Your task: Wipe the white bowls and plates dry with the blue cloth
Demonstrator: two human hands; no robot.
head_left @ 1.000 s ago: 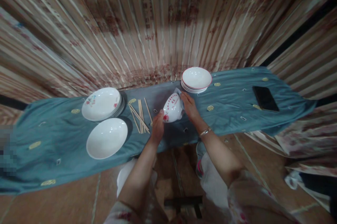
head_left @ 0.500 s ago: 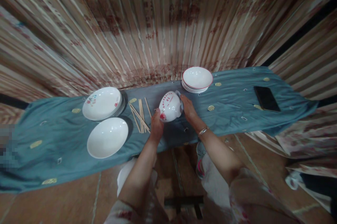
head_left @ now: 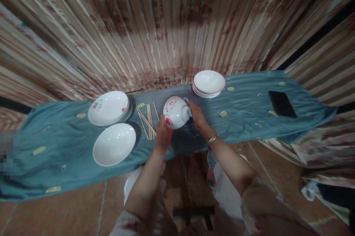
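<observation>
1. Two hands on one small white bowl (head_left: 175, 113): left hand (head_left: 163, 132) grips its near-left side; right hand (head_left: 199, 117) holds a grey-blue cloth (head_left: 189, 106) against the foot.
2. Bowl is between the hands, tipped over, foot toward the right, printed wall up. Left probably takes the weight so the right can press the cloth. Can't tell if the rim touches the tablecloth (head_left: 241, 119).
3. Both forearms reach forward and converge; right wrist, with bracelet (head_left: 214, 139), angles inward.
4. Just left of left hand: loose chopsticks (head_left: 150, 119), some crossed. Past them: large white dish (head_left: 114, 144), plate stack (head_left: 108, 107) behind it.
5. Just beyond right hand: red-rimmed bowl stack (head_left: 209, 81), nested, presumably to save room. Well right: phone (head_left: 282, 103), flat.
</observation>
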